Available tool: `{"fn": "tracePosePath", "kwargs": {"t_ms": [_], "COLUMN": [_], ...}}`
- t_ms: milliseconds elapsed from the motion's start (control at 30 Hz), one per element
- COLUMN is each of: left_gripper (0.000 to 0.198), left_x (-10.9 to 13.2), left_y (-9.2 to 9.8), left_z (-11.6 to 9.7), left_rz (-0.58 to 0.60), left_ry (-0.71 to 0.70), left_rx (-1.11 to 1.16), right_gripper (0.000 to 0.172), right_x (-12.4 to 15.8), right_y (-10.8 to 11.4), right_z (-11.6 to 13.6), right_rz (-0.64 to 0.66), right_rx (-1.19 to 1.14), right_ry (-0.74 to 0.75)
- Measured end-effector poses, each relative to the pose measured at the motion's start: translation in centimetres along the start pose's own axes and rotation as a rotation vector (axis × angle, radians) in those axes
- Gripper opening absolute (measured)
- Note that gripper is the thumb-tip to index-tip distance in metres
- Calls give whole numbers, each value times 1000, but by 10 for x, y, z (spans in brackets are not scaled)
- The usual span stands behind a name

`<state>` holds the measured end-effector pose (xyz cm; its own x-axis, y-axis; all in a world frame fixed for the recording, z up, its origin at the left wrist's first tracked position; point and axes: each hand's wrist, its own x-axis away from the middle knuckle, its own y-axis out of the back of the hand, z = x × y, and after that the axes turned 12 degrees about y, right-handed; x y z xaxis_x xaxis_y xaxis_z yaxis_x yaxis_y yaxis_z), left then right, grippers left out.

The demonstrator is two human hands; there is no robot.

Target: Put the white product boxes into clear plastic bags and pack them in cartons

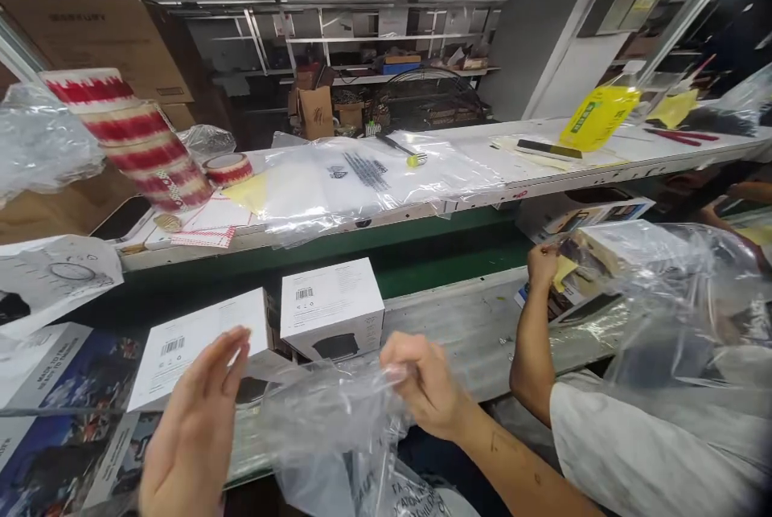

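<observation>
The right hand (428, 384), at lower centre, has its fingers curled and pinching the upper right edge of a clear bag (319, 428). The left hand (199, 420), at lower left, has its fingers straight and close together, pointing up, with the palm turned toward the bag; it appears to grip nothing, and a small gap seems to part it from the film.

The bag hangs at the bottom centre of the frame, left of and below the right fingers, and to the right of the left hand. Its long axis runs roughly downward, toward printed letters near the bottom edge. The right hand is the nearer, being on the film itself; where the mouth lies cannot be told.

Just beyond the bag stands the middle box (331, 300), white and upright. The left box (208, 332) lies behind the left fingers, its length slanting toward the upper right.

Farther up, a white table (524, 178) crosses the frame, bearing flat bags (374, 171) at upper centre and tape rolls (157, 151) at upper left. At right, a co-worker's hand (543, 264) is at another box (603, 260).
</observation>
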<state>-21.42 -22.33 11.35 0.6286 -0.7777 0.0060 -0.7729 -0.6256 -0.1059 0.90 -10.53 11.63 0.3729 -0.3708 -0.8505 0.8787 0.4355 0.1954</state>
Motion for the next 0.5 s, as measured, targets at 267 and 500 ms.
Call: {"fn": "tracePosePath", "kwargs": {"t_ms": [267, 500], "left_gripper": [18, 28], "left_x": [-41, -58], "left_y": [-25, 3], "left_z": [-81, -58], "left_rz": [1144, 1184], "left_ry": [419, 718], "left_rx": [-941, -552], "right_gripper": [49, 67], "right_x": [-68, 3], "right_y": [58, 59], "right_z": [-32, -95], "right_rz": [697, 924], "right_rx": [5, -1230], "right_ry": [-246, -413]}}
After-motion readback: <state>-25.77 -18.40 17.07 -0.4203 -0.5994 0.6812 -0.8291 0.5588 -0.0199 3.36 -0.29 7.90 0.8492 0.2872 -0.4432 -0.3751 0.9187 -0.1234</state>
